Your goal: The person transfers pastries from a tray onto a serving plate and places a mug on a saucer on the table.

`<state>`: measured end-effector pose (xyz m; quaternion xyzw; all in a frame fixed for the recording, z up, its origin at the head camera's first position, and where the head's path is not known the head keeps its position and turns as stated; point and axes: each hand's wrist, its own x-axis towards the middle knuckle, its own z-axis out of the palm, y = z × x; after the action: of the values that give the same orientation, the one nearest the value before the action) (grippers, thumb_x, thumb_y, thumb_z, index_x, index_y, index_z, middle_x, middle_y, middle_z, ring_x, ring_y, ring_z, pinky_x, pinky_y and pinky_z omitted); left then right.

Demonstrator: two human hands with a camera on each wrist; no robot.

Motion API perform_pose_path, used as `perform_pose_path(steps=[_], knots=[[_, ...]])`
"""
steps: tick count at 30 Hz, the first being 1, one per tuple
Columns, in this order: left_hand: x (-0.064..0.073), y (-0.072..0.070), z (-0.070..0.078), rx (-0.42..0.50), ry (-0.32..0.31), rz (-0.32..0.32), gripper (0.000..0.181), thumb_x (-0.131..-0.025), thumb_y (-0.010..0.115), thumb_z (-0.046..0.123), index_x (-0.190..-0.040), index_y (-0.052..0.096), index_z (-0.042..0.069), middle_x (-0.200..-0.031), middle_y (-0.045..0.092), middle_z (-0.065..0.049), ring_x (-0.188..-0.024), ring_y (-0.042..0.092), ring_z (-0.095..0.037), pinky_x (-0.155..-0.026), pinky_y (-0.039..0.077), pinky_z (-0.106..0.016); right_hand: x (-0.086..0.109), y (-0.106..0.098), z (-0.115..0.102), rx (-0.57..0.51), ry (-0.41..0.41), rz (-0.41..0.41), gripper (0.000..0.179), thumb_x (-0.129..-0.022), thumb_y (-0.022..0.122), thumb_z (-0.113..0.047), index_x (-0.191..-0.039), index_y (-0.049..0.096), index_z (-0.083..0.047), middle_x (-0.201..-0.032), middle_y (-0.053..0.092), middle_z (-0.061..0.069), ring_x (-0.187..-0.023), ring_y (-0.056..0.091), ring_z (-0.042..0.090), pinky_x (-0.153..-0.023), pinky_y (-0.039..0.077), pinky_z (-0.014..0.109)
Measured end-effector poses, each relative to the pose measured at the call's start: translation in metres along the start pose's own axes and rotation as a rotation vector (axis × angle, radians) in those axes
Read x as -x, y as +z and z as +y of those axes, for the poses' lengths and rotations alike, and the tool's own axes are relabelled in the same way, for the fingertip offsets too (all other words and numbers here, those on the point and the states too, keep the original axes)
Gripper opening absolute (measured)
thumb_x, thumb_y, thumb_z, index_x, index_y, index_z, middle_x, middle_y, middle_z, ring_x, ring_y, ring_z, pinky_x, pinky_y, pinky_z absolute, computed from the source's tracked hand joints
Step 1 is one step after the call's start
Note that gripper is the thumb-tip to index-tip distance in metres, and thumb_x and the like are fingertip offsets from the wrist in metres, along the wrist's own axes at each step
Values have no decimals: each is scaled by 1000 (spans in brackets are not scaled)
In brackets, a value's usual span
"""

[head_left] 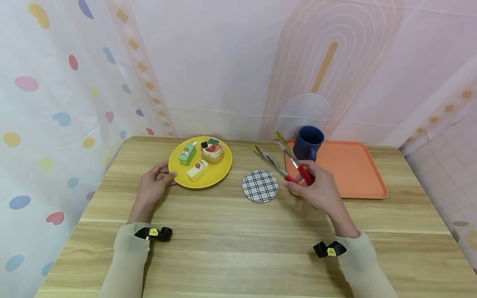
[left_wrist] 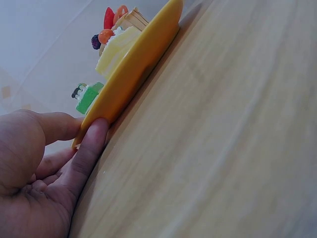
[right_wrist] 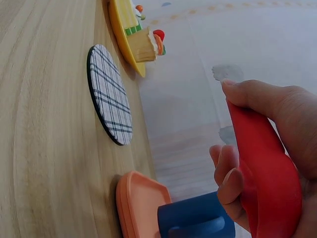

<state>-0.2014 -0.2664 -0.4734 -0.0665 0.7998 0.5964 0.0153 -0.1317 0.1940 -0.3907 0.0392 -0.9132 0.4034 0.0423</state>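
My left hand [head_left: 153, 185] pinches the left rim of a yellow plate [head_left: 223, 170], thumb and fingers on either side of the edge in the left wrist view. On the plate lie a green cake slice [head_left: 187, 154], a pale yellow cake slice [head_left: 198, 170] and a fruit-topped tart [head_left: 211, 150]. In my right hand [head_left: 319, 187] are red-handled tongs [head_left: 273, 163], held up with their two arms spread and nothing between the tips. The right wrist view shows the red handle [right_wrist: 265, 173] between thumb and curled fingers.
A round plaid coaster [head_left: 260, 186] lies between the plate and the tongs. Behind the right hand, an orange tray [head_left: 357, 169] bears a dark blue mug [head_left: 308, 142] at its left end. A patterned cloth [head_left: 223, 62] hangs along the table's back edge.
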Motion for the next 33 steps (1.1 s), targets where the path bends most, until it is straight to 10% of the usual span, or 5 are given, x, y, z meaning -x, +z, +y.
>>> perform_pose_path(steps=[33], knots=[[2,1,0,-4,26,-1,62,-103,62,17,-158,37,5,-107,58,-2,-85,65,4,-83,64,-17,21,-35,25,96,66,111,76,-84,83,-50,-141,56,-9,-95,74,6,-74,60,18,-58,51,24]])
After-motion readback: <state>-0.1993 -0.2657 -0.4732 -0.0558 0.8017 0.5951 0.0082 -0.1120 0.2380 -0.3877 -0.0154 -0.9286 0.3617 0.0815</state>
